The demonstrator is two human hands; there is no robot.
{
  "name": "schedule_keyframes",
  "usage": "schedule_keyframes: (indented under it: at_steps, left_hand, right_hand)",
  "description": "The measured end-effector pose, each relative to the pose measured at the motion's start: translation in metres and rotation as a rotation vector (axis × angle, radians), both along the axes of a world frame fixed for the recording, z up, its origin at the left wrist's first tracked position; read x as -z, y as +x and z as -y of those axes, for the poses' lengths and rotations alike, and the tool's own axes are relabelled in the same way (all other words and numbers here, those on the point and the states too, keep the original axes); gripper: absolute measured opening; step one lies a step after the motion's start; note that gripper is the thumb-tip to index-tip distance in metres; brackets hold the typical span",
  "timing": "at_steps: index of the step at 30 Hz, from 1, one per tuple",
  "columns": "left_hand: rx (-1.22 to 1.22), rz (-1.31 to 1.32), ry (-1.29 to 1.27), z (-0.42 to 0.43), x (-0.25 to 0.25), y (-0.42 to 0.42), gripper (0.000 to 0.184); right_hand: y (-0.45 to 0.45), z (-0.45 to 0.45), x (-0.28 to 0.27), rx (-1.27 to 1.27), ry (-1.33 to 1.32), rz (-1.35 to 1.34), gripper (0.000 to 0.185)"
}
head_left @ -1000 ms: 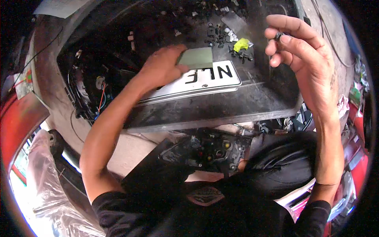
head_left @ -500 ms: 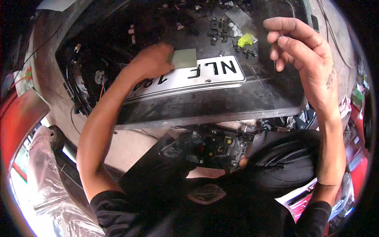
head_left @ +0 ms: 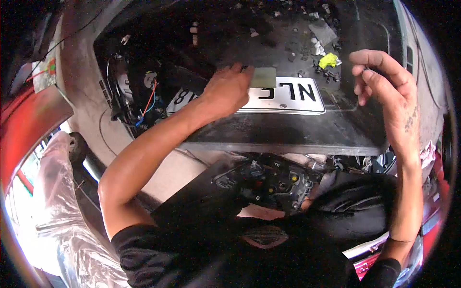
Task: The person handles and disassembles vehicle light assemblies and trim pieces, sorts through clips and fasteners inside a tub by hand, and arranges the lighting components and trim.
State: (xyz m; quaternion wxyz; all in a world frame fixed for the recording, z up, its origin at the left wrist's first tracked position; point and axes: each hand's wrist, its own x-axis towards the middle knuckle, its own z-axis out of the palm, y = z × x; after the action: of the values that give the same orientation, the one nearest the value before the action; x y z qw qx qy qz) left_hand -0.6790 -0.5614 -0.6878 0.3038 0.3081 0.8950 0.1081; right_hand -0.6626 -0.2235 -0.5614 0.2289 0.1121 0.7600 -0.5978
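My left hand (head_left: 228,89) is over a white number plate (head_left: 314,102) with black characters, which lies upside down to me. Its fingers are closed at the left edge of a flat grey-green square piece (head_left: 265,77), which covers part of the plate's far side. Raised to the right, my right hand (head_left: 390,89) has its fingers curled toward the thumb. A small dark bit shows at the thumb tip, too small to make out. Beneath the plate is a black plastic panel (head_left: 288,134).
Small dark clips (head_left: 331,76), a yellow-green scrap (head_left: 328,60) and a clear bag (head_left: 322,33) lie at the panel's far right. Coloured wires (head_left: 151,101) stick up on the left. A mechanical part (head_left: 283,185) sits near my legs, and clear plastic sheeting (head_left: 67,206) hangs at left.
The whole view has shifted, so the panel and plate appear farther right. My left hand and the grey-green piece have moved slightly right along the plate. The right hand keeps its curled pose.
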Motion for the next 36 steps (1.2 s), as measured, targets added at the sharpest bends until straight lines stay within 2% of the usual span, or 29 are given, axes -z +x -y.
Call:
schedule_keyframes:
  at_steps: [3,6,9,12,15,18,19,22,25,28,31,36]
  left_hand:
    - [0.058,-0.053,-0.108,0.000,-0.007,-0.009,0.045]
    - [0.035,0.106,-0.197,0.000,-0.021,-0.029,0.037]
    - [0.035,0.213,-0.126,0.006,-0.010,-0.039,0.058]
    - [-0.054,0.256,0.005,0.001,-0.007,-0.034,0.058]
    - [0.020,0.002,-0.125,0.000,-0.001,-0.048,0.063]
    - [-0.152,-0.126,0.075,0.012,-0.022,-0.095,0.067]
    - [-0.228,-0.117,0.150,0.015,-0.033,-0.109,0.067]
    - [-0.268,-0.068,0.068,0.032,-0.047,-0.132,0.067]
    - [-0.086,0.237,-0.102,0.047,-0.047,-0.135,0.061]
    - [0.060,0.342,-0.251,0.038,-0.032,-0.110,0.075]
    - [0.036,0.232,-0.279,0.028,0.000,-0.095,0.066]
    - [-0.132,0.317,-0.129,0.016,0.007,-0.093,0.070]
  right_hand:
    - [0.002,0.002,0.002,0.023,-0.007,-0.028,0.027]
    - [0.004,0.006,0.001,0.041,-0.003,-0.047,0.025]
    - [0.004,0.007,-0.001,0.019,0.016,-0.051,0.024]
    - [0.004,0.008,-0.001,0.009,0.021,-0.057,0.024]
    - [0.005,0.008,0.002,0.017,0.007,-0.051,0.023]
    - [0.006,0.008,0.003,0.028,0.000,-0.050,0.023]
    - [0.006,0.008,0.003,0.032,-0.001,-0.053,0.023]
    - [0.004,0.002,0.003,-0.069,0.038,-0.035,0.025]
    - [0.003,0.002,0.001,-0.082,0.040,-0.030,0.025]
    - [0.006,0.009,0.000,0.003,0.016,-0.065,0.022]
    - [0.007,0.011,0.001,-0.002,0.006,-0.083,0.022]
    - [0.006,0.010,0.000,-0.017,0.008,-0.064,0.022]
